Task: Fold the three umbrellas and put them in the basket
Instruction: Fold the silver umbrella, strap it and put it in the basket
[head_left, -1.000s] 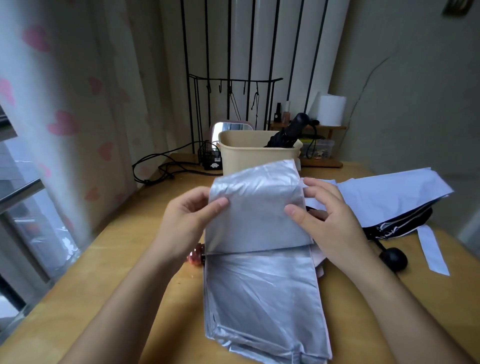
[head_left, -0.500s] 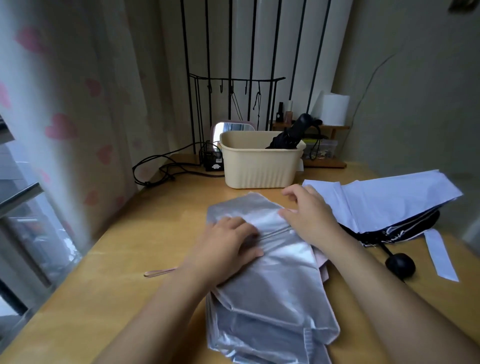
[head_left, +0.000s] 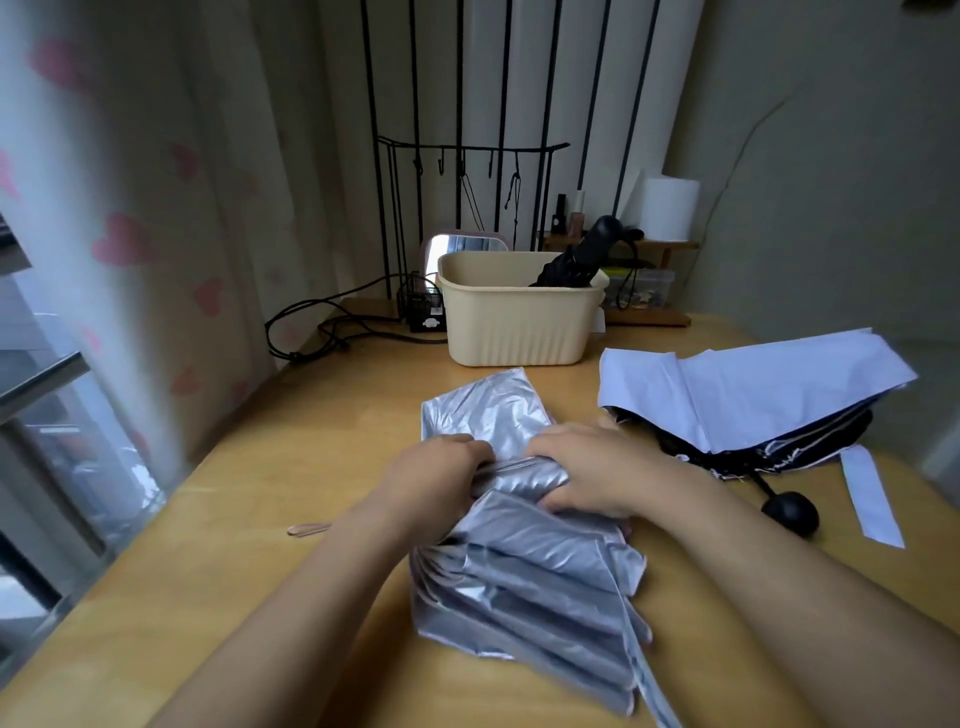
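Altogether three umbrellas (head_left: 545, 571) (head_left: 753, 395) (head_left: 576, 260), one basket (head_left: 519, 322).

A wooden table (head_left: 311, 441) stands beside a pale wall (head_left: 831, 156). On the left, a white curtain with pink hearts (head_left: 124, 244) hangs beside a window (head_left: 41, 415), which lets in soft daylight. Behind the table there are black vertical bars (head_left: 552, 78) and a small wooden shelf (head_left: 675, 244).

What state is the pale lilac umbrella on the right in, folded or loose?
Loose: the pale lilac umbrella lies on the wooden table with its canopy panels splayed flat and its strap unfastened.
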